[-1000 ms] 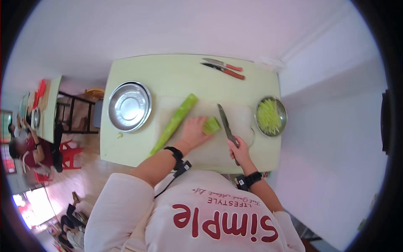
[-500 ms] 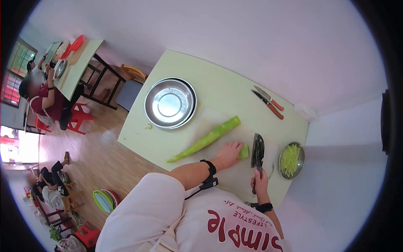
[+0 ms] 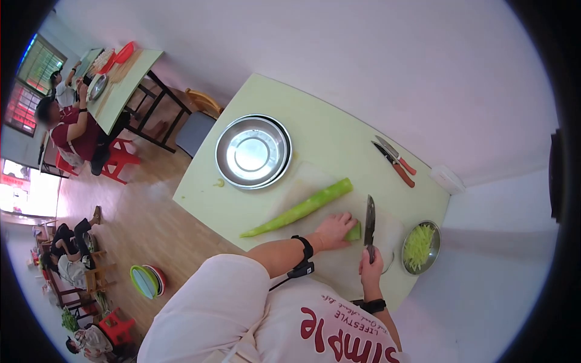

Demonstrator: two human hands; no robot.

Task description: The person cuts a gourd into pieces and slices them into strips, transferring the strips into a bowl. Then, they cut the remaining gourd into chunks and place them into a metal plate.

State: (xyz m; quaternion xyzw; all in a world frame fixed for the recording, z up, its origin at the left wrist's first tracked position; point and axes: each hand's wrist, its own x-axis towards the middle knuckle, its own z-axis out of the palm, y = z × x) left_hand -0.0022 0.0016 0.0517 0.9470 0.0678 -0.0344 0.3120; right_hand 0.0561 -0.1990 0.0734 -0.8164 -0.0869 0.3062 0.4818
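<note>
My left hand is closed over a short cut piece of celtuce, pinning it on the pale cutting board. In my right hand is the handle of a kitchen knife. Its blade stands nearly upright in view, just right of the cut piece, and I see it almost edge-on. A long peeled celtuce stem lies slantwise on the board beyond my left hand. To the right of the knife, a steel bowl holds thin green celtuce shreds.
Two stacked steel basins stand at the table's left. Two knives lie near the wall, beside a white box. Peel scraps are on the table. Other people sit at tables to the left; colored basins are on the floor.
The knife has turned from showing its broad blade to nearly edge-on, and it is closer to the cut piece. My left hand still holds that piece. The whole view has shifted slightly.
</note>
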